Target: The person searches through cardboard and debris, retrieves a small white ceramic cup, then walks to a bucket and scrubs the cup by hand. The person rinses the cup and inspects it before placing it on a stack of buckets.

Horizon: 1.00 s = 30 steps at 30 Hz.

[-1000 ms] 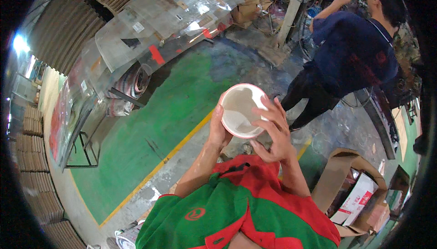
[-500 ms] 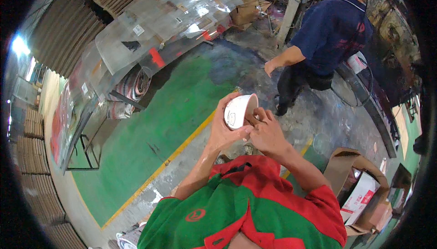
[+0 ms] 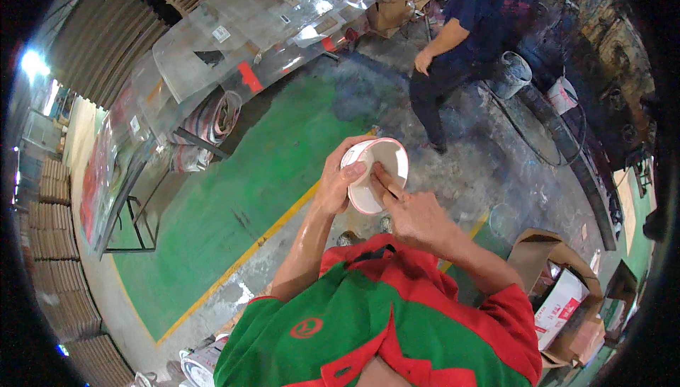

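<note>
A white bowl [image 3: 394,157] with a thin red rim is tipped so that its inside shows. My left hand [image 3: 333,183] grips it from the left, with the thumb over the rim and the other fingers behind the wall. From the right, my right hand [image 3: 418,215] reaches in. Two of its fingers stretch down against the bowl's inner wall, and the rest are bent near the rim. I see no tool in the right hand. What lies at the bottom of the bowl is partly hidden by the fingers.
Another person [image 3: 453,40] in dark clothes stands ahead to the right, near a grey bucket [image 3: 511,75]. Clear plastic sheeting [image 3: 212,68] covers a long stack at the left. An open cardboard box [image 3: 528,249] sits at the lower right. A yellow line [image 3: 269,233] crosses the floor.
The bowl has turned so its opening faces me more, and my left thumb now lies over its rim. My right fingers show stretched inside it. The other person has stepped away, forward and left.
</note>
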Each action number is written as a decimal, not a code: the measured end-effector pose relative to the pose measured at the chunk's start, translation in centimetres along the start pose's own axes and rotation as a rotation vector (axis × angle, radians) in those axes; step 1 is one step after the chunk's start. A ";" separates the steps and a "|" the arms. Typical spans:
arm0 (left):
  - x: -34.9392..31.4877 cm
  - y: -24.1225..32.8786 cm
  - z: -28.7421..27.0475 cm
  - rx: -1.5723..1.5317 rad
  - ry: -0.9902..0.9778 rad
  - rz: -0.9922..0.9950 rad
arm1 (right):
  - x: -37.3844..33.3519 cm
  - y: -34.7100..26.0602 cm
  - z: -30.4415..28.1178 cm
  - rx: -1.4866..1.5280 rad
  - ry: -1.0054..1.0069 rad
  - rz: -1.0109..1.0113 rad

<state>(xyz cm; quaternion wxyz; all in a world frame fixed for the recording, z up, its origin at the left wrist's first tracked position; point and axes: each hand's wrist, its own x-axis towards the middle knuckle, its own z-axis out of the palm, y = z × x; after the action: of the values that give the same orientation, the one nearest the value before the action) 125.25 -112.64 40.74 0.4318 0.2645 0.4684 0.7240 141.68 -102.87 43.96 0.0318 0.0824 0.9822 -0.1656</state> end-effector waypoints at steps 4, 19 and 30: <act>-0.2 -0.5 -0.6 -0.086 -0.017 -0.017 | -0.3 -1.1 -0.2 0.320 -0.055 -0.070; 0.1 -2.8 -2.1 -0.232 -0.011 -0.293 | 0.2 4.0 1.4 -0.078 0.497 -0.076; -1.7 -9.8 -8.3 -0.317 0.128 -0.358 | -1.8 11.2 14.9 0.771 0.139 0.400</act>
<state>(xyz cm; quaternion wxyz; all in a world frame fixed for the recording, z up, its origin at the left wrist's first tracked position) 123.26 -116.05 28.35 0.5588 0.0598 0.4148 0.7157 145.94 -97.68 26.48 -0.0362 0.2877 0.8131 -0.5048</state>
